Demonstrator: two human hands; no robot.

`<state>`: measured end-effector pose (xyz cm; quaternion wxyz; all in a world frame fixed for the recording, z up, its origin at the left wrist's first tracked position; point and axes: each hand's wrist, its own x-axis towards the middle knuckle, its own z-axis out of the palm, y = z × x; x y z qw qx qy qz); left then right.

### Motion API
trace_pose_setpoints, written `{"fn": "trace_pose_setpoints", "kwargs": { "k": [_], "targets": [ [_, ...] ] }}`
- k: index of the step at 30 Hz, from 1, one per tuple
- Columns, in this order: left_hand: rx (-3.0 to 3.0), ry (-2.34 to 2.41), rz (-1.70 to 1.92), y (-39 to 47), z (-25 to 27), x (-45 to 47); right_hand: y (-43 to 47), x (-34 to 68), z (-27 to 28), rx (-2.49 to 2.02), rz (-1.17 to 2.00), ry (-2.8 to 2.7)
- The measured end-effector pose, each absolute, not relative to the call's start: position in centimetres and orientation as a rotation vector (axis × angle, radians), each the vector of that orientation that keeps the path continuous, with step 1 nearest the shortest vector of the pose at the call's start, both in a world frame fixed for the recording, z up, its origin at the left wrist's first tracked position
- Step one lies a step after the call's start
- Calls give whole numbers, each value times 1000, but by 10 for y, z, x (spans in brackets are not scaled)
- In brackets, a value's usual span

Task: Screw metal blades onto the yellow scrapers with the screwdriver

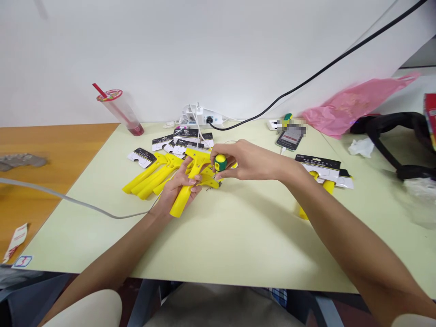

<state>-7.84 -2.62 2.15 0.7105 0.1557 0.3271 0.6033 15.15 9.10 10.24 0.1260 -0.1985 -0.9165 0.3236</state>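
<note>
Two hands are at work over the pale table point(238, 245). My left hand point(174, 185) is wrapped around a yellow tool point(195, 171), its fingers closed on the handle. The tool is raised in front of me, tilted, with its wide head toward the wall and the handle's end pointing back at me, lower left. My right hand point(247, 160) pinches a green-and-yellow grip point(220, 162) between thumb and fingers, just to the right of that head. Below this grip another yellow part point(208, 179) shows; I cannot tell whether it belongs to the same tool.

Left of my hands, several yellow handles point(158, 178) lie side by side on the table, slanting toward me. Behind them are scattered black-and-white cards point(190, 135), and behind those a white power strip point(200, 117) near the wall. A black cable point(306, 82) runs from the strip up to the right. On the far left edge stands a clear cup point(122, 111) with a red straw point(99, 90). Beyond my right forearm lie more carded yellow pieces point(328, 186), partly hidden by the arm, and farther back a phone point(290, 137) and a pink bag point(354, 103).
</note>
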Motion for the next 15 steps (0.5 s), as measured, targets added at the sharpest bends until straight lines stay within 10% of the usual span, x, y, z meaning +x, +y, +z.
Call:
{"fn": "trace_pose_setpoints", "kwargs": {
  "k": [15],
  "targets": [
    [356,745,1325,-27,21,-79,96,157,103,-591,935,-2573]
  ]
}}
